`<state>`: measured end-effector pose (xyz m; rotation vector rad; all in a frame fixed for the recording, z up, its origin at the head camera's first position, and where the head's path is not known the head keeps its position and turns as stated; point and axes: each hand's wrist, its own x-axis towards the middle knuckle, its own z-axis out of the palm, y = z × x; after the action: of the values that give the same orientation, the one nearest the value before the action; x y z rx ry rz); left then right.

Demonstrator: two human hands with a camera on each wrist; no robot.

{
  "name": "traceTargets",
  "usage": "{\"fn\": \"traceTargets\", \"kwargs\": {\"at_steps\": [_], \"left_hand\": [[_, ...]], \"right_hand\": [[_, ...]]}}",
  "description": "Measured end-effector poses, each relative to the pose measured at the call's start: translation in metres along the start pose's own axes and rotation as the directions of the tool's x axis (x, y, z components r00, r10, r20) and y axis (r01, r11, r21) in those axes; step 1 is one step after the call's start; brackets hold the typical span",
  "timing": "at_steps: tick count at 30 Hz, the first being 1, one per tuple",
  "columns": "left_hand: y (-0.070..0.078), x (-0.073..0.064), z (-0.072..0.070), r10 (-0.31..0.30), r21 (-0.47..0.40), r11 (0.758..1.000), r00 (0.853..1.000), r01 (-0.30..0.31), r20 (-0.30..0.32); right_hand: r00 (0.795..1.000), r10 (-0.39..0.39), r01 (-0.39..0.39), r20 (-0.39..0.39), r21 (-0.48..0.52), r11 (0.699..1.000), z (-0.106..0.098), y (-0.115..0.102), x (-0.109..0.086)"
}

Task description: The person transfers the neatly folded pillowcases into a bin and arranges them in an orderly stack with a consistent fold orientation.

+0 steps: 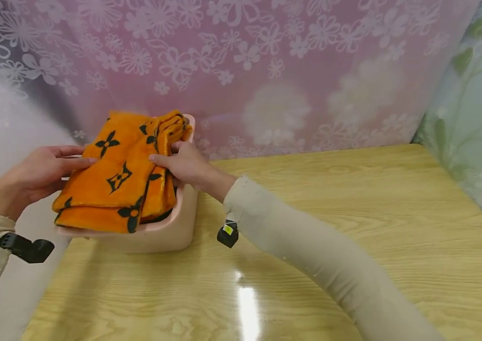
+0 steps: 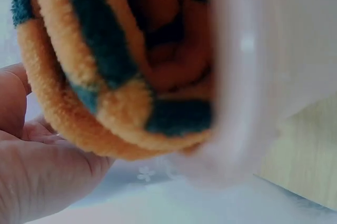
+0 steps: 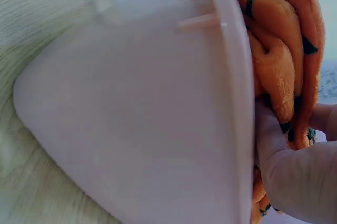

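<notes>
A folded orange plush cloth [image 1: 117,166] with dark flower motifs lies over and inside a pale pink plastic bin [image 1: 181,227]. At its left edge my left hand [image 1: 44,175] grips it, thumb on top and other fingers partly hidden by the fabric. My right hand [image 1: 189,163] pinches the bunched folds at the right, its thumb over the cloth and its fingers tucked down inside the rim. In the right wrist view the bin's wall [image 3: 142,113] stands beside that hand. Rolled layers of the cloth [image 2: 121,98] fill the left wrist view. The bin's inside is mostly hidden.
The bin stands at the left end of a wood-grain table [image 1: 330,227], close to the back. Behind it hangs a pink flowered curtain [image 1: 266,85]. A pale green leafy covering [image 1: 479,118] borders the right side. Light glares off the table's front.
</notes>
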<state>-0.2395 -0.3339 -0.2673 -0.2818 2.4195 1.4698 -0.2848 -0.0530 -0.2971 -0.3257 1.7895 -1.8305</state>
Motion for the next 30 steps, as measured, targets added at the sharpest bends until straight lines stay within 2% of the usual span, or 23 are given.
{"fn": "traceTargets", "kwargs": {"at_steps": [3,6,9,15,22,26,30], "left_hand": [[-0.008,0.004,0.001,-0.013,0.017,1.0,1.0,0.013,0.018],[-0.013,0.005,-0.002,-0.023,-0.005,1.0,0.999,0.024,0.037],[-0.015,0.004,-0.006,-0.026,-0.024,0.999,0.998,0.028,0.058],[-0.012,0.006,-0.004,-0.037,-0.025,0.999,0.998,0.038,0.05],[-0.008,0.012,0.002,-0.035,0.099,0.994,0.999,0.036,-0.008],[-0.006,0.015,0.003,-0.027,0.131,0.991,0.999,0.031,-0.03],[-0.004,0.018,0.005,-0.011,0.135,0.991,0.998,0.018,-0.056]], "right_hand": [[0.999,-0.018,0.014,-0.029,-0.138,0.99,0.001,0.004,0.003],[0.997,-0.048,0.03,-0.053,-0.295,0.955,0.004,0.006,0.005],[0.994,-0.079,0.045,-0.068,-0.401,0.915,0.007,0.006,0.006],[0.991,-0.107,0.057,-0.082,-0.464,0.884,0.006,0.005,0.01],[0.991,-0.105,0.048,-0.081,-0.522,0.852,0.003,0.003,0.016],[0.995,-0.081,0.033,-0.065,-0.544,0.838,0.001,-0.002,0.019],[0.994,-0.103,0.056,-0.039,-0.621,0.781,-0.002,-0.009,0.024]]}}
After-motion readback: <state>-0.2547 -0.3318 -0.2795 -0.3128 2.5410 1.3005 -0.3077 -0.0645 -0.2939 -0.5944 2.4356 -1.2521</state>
